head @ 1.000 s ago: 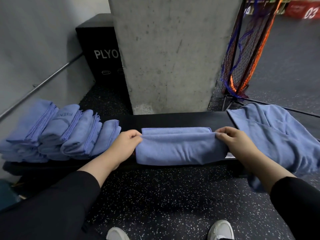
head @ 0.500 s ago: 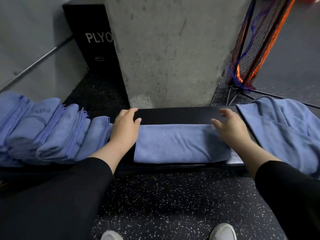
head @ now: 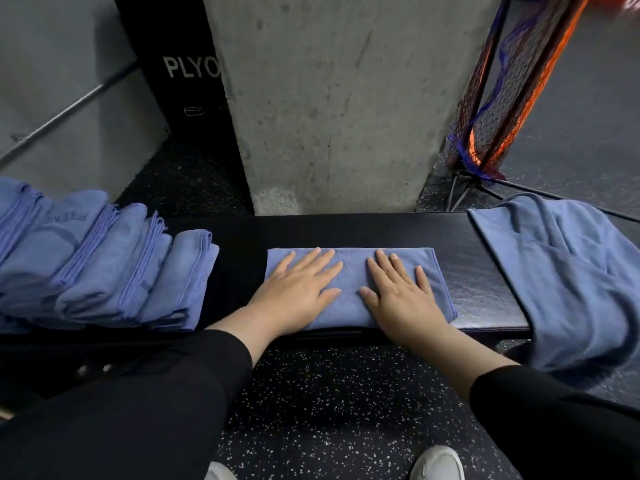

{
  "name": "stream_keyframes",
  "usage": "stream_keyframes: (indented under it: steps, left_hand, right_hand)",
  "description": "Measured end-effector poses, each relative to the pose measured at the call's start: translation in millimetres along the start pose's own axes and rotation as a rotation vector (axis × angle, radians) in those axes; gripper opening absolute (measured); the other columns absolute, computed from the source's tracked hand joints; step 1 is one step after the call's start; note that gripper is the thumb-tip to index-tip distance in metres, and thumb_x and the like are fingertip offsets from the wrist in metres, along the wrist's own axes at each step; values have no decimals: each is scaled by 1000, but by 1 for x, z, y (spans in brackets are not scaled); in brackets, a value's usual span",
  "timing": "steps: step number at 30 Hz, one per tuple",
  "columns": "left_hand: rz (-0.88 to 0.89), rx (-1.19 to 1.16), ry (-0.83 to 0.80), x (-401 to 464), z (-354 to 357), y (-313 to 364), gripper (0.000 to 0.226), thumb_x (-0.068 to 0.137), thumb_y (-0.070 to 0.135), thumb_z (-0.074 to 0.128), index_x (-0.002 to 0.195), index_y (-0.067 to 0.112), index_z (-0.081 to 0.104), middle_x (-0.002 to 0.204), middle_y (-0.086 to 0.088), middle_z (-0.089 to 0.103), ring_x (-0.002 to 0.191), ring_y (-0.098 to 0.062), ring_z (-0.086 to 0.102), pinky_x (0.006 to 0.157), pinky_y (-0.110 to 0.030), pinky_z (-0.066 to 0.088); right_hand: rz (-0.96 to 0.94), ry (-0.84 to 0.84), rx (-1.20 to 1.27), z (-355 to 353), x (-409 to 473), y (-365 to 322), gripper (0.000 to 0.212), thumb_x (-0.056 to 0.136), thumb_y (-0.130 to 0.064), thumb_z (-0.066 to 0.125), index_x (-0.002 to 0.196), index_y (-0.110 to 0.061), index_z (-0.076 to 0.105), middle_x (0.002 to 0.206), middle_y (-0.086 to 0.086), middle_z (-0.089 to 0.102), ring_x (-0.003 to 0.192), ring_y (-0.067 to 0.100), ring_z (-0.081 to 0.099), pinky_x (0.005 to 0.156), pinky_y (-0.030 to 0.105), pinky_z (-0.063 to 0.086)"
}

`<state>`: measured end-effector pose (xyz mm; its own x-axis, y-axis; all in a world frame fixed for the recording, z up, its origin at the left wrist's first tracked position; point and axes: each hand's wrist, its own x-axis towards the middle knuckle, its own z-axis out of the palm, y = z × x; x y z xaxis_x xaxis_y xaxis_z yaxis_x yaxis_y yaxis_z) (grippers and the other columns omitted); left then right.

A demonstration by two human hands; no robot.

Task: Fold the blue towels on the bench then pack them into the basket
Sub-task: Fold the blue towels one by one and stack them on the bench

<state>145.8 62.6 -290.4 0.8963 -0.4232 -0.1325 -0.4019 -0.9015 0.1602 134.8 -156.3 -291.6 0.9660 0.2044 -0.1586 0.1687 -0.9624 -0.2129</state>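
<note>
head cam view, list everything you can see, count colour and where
folded towel: one, blue, flat on the bench centre under both hands
folded towels: a leaning row, count unclear, blue, bench left end
unfolded towel: at least one, blue, draped over the bench right end
bench: one, black, across the middle
pillar: one, grey concrete, behind the bench
box: one, black, lettered PLYO, behind left
netting: orange, blue and black, upper right
floor: black, speckled
shoes: two, white, bottom edge
left hand: flat on the towel
right hand: flat on the towel
</note>
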Motion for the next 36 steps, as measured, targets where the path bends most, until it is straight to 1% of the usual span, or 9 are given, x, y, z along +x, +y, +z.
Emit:
stream_keyframes:
  steps: [4,9,12,17,20,23,29,33,36]
  left_hand:
    - [-4,12,2,0,1,-4,63,104,59,17,161,37,4,168,17,-10,154,-4,-14,126,-42,-6]
    - [-28,-45,26,0,-4,-3,65,104,58,26,161,34,5,170,13,-1,154,-3,-6,126,-44,-5]
    - [-33,-18,4,0,-4,-5,61,105,58,23,160,36,13,170,13,-2,155,-4,-6,126,-48,-4]
    - [-131,-12,11,4,-5,-4,58,107,50,21,161,32,12,170,12,0,156,-9,-3,125,-53,1]
    - [-212,-11,33,3,-7,-4,56,108,44,23,161,27,15,170,9,5,156,-11,3,124,-53,5]
    - [-242,16,58,-3,-9,-4,55,108,43,26,159,24,22,169,5,14,154,-15,14,122,-54,11]
    - [-137,145,135,-25,-12,-6,40,105,36,28,136,20,48,139,4,48,125,-20,44,110,-45,27]
    - [38,60,113,-44,-9,-12,41,106,36,34,143,27,50,150,3,46,134,-18,40,111,-40,27]
    - [61,-3,85,-53,-10,-16,45,105,42,40,149,34,44,158,6,37,144,-15,31,116,-39,23]
  right_hand:
    - [-51,41,-46,-1,-2,10,85,87,-72,-3,161,-31,5,168,-13,-6,155,11,-8,125,49,-1]
    - [-109,118,30,-6,2,14,60,101,-58,35,154,-29,35,165,-12,21,154,12,15,123,49,9]
    - [-274,339,9,-9,-2,5,29,96,-42,52,116,-27,66,127,-8,62,114,21,61,92,44,42]
    - [-228,249,-54,-6,-7,-27,42,92,-49,32,95,-26,68,88,-4,56,82,24,59,69,40,46]
    - [-137,204,-131,-3,-7,-32,45,95,-53,28,101,-31,67,96,-7,56,92,22,58,87,42,46]
    - [-60,196,-208,-8,-2,-33,45,99,-58,32,106,-28,65,107,-5,58,106,21,58,119,53,19]
    - [-23,170,-178,-11,18,-25,43,103,-49,32,124,-21,56,129,-4,51,132,16,44,119,65,3]
    - [-73,-1,-36,-15,43,-10,52,108,-36,28,158,-21,22,165,-8,16,154,17,7,119,65,4]
    - [-122,-18,-16,-16,53,3,54,107,-35,37,158,-26,24,166,-13,14,155,16,6,119,65,5]
